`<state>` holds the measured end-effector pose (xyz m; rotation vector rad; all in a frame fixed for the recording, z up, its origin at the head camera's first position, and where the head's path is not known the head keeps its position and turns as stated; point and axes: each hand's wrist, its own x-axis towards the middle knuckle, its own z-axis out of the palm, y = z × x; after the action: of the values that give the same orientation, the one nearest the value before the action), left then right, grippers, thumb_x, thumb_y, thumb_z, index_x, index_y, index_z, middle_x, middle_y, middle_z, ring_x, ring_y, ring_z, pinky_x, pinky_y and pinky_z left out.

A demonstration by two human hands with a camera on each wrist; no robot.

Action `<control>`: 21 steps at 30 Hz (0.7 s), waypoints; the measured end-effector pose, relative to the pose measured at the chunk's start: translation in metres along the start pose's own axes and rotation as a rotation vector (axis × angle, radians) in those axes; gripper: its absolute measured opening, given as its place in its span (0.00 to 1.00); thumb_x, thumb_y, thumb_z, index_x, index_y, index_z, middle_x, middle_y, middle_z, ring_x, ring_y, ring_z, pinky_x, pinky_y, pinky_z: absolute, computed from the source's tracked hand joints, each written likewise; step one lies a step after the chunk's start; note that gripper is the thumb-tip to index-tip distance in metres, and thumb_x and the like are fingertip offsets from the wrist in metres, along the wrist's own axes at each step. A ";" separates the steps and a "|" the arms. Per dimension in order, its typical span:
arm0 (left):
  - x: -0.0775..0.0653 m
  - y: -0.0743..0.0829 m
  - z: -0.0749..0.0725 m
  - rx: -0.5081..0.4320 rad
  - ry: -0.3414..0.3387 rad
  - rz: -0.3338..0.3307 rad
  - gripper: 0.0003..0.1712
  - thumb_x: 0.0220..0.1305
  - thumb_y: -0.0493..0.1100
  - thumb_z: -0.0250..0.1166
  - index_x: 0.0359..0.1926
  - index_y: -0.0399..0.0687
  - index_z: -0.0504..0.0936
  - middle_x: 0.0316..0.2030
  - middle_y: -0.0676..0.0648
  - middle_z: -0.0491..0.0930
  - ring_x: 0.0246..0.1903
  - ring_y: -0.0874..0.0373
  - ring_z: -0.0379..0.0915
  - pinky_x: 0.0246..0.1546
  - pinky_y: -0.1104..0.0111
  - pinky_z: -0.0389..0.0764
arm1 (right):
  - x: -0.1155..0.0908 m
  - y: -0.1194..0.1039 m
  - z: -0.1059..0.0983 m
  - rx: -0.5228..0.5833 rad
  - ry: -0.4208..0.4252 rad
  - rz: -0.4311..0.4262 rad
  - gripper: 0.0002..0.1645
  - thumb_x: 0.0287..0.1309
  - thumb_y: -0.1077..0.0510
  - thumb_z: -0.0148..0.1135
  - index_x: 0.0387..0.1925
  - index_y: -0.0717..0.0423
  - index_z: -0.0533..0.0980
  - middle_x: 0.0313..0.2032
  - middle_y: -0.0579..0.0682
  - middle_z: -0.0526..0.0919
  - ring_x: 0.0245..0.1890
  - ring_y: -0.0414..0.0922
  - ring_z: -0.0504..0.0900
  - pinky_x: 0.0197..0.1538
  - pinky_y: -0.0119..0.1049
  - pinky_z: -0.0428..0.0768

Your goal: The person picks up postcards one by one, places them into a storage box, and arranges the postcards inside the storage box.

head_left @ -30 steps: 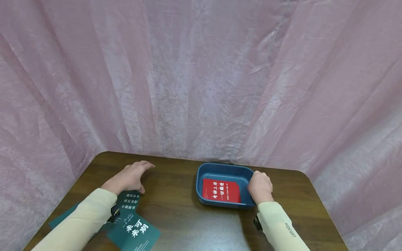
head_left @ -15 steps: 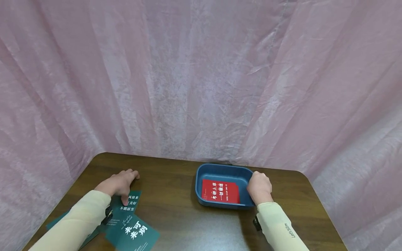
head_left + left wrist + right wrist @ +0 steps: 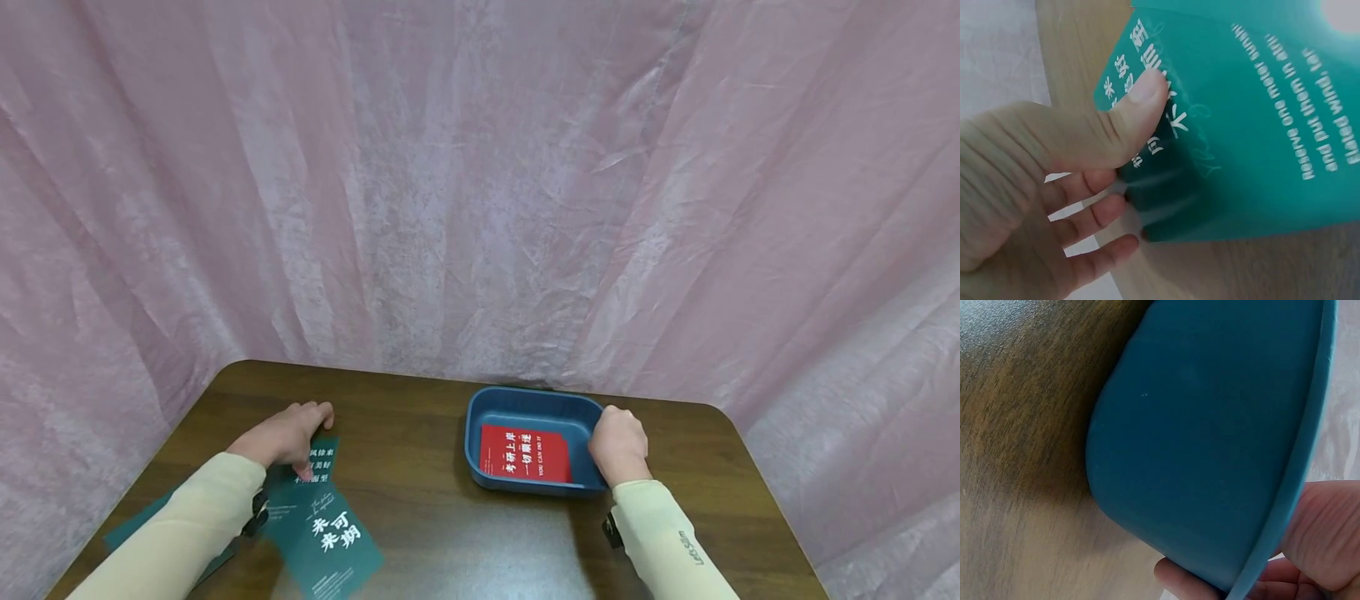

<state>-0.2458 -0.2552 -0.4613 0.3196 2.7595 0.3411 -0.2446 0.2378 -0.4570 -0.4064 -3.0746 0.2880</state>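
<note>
In the head view my left hand (image 3: 288,437) pinches a dark green printed card (image 3: 322,458) at its far edge. The left wrist view shows the thumb pressing on the printed face (image 3: 1241,125) and the fingers curled at the edge. A second green card (image 3: 333,542) with large white characters overlaps it at the near end. More green card (image 3: 138,521) shows partly from under the left forearm. On the right, my right hand (image 3: 620,446) grips the right end of a blue rectangular bin (image 3: 474,433), thumb side inside and fingers outside the wall. Red cards (image 3: 525,454) lie flat in the bin.
All of this is on a brown wooden table (image 3: 420,517) with rounded far corners. A pink curtain (image 3: 480,208) hangs right behind the far edge and at both sides. Each wrist wears a small black device.
My left hand has come back left and down onto the green cards and taken hold of one. That card and the overlapping one have shifted slightly. The right hand and bin have stayed put.
</note>
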 end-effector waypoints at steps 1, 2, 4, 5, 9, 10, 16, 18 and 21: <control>0.001 0.000 0.000 -0.013 -0.007 -0.002 0.43 0.24 0.42 0.82 0.46 0.48 0.68 0.43 0.45 0.74 0.39 0.51 0.67 0.35 0.59 0.77 | 0.000 0.000 0.000 -0.001 -0.001 0.001 0.13 0.49 0.62 0.58 0.36 0.68 0.77 0.34 0.68 0.82 0.28 0.59 0.81 0.18 0.52 0.76; 0.001 0.000 0.000 -0.021 -0.013 -0.007 0.42 0.25 0.41 0.82 0.46 0.48 0.69 0.42 0.45 0.74 0.38 0.52 0.68 0.34 0.60 0.77 | 0.000 0.000 0.000 -0.001 -0.001 0.002 0.13 0.48 0.62 0.58 0.36 0.68 0.78 0.34 0.68 0.82 0.28 0.60 0.82 0.19 0.52 0.76; 0.002 -0.001 0.001 -0.039 -0.022 -0.021 0.41 0.25 0.40 0.82 0.44 0.48 0.69 0.41 0.45 0.75 0.36 0.53 0.68 0.33 0.62 0.76 | 0.000 0.000 0.000 -0.003 -0.004 0.007 0.13 0.49 0.62 0.58 0.36 0.68 0.77 0.34 0.69 0.82 0.29 0.60 0.82 0.19 0.53 0.76; 0.003 -0.001 0.001 -0.045 -0.025 -0.025 0.40 0.25 0.40 0.82 0.44 0.47 0.69 0.40 0.45 0.75 0.35 0.53 0.68 0.33 0.62 0.75 | 0.000 0.000 0.000 -0.003 -0.007 0.009 0.14 0.49 0.62 0.58 0.36 0.68 0.77 0.34 0.69 0.82 0.29 0.60 0.82 0.19 0.53 0.76; 0.005 -0.004 0.002 -0.068 -0.028 -0.048 0.40 0.23 0.41 0.82 0.42 0.44 0.69 0.38 0.45 0.74 0.34 0.53 0.68 0.33 0.62 0.75 | 0.000 -0.001 0.000 -0.007 -0.011 0.015 0.14 0.49 0.62 0.58 0.37 0.68 0.77 0.34 0.69 0.82 0.29 0.60 0.82 0.18 0.52 0.76; 0.005 -0.005 0.002 -0.076 -0.030 -0.057 0.40 0.23 0.42 0.82 0.41 0.44 0.69 0.37 0.46 0.74 0.33 0.53 0.68 0.32 0.62 0.75 | 0.000 -0.001 0.000 -0.005 -0.011 0.017 0.14 0.49 0.62 0.58 0.37 0.68 0.77 0.35 0.69 0.82 0.29 0.60 0.82 0.19 0.52 0.76; 0.002 -0.007 0.002 -0.086 -0.021 -0.070 0.37 0.24 0.44 0.82 0.38 0.44 0.70 0.33 0.46 0.71 0.33 0.52 0.66 0.29 0.63 0.74 | -0.001 -0.002 0.000 -0.010 -0.024 0.024 0.15 0.50 0.61 0.58 0.39 0.68 0.76 0.35 0.69 0.81 0.28 0.59 0.81 0.19 0.52 0.76; 0.001 -0.008 0.003 -0.094 -0.011 -0.061 0.37 0.25 0.44 0.82 0.38 0.44 0.70 0.34 0.46 0.70 0.33 0.52 0.66 0.29 0.63 0.74 | -0.001 -0.002 0.000 -0.015 -0.025 0.027 0.15 0.50 0.61 0.58 0.39 0.68 0.76 0.35 0.69 0.81 0.28 0.59 0.81 0.18 0.52 0.76; 0.001 -0.010 0.003 -0.089 0.002 -0.050 0.38 0.27 0.44 0.82 0.40 0.44 0.69 0.34 0.46 0.71 0.33 0.52 0.66 0.29 0.63 0.74 | -0.001 -0.002 0.000 -0.018 -0.024 0.030 0.15 0.49 0.62 0.59 0.39 0.68 0.77 0.35 0.68 0.82 0.29 0.59 0.82 0.19 0.52 0.76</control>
<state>-0.2477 -0.2636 -0.4667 0.2275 2.7391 0.4503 -0.2444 0.2361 -0.4564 -0.4541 -3.0993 0.2687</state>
